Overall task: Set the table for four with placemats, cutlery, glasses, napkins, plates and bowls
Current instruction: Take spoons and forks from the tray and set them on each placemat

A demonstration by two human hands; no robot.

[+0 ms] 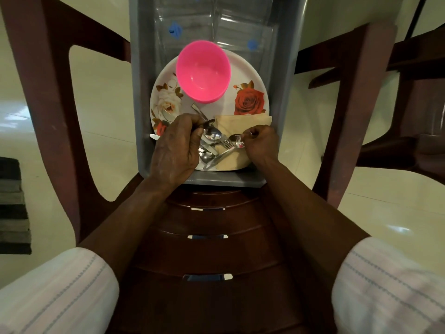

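Nearest to us are two pale striped sleeves (pixel 60 285), rolled back, with bare forearms reaching forward over the slotted back of a dark brown plastic chair (pixel 204 249). A grey tray (pixel 216 182) rests on the chair between its arms, and both hands are inside the tray's near end.

The left hand (pixel 175 145) has its fingers curled round a big spoon (pixel 212 134), whose bowl shows just beside the fingertips. The right hand (pixel 261 143) pinches a pair of spoons (pixel 237 141) at their bowl ends between thumb and fingertips. Their handles slant down towards the left.

Between the hands we see more cutlery (pixel 208 154), spoons and at least one fork, lying in a loose heap. Part of the heap rests on a folded beige napkin (pixel 243 121). Napkin and cutlery both lie on a round white plate (pixel 240 73) printed with red and white roses. The plate fills the width of the tray.

Farther on, a pink bowl (pixel 202 71) stands upright on the far half of the plate. Beyond it, at the far end of the tray, lie clear glasses (pixel 240 22), too blurred for us to count, with bits of blue tape (pixel 175 30) nearby.

Around the chair we see a cream tiled floor (pixel 361 189). A dark striped mat (pixel 13 206) lies at the left edge, and a second brown chair (pixel 421 145) stands at the right.
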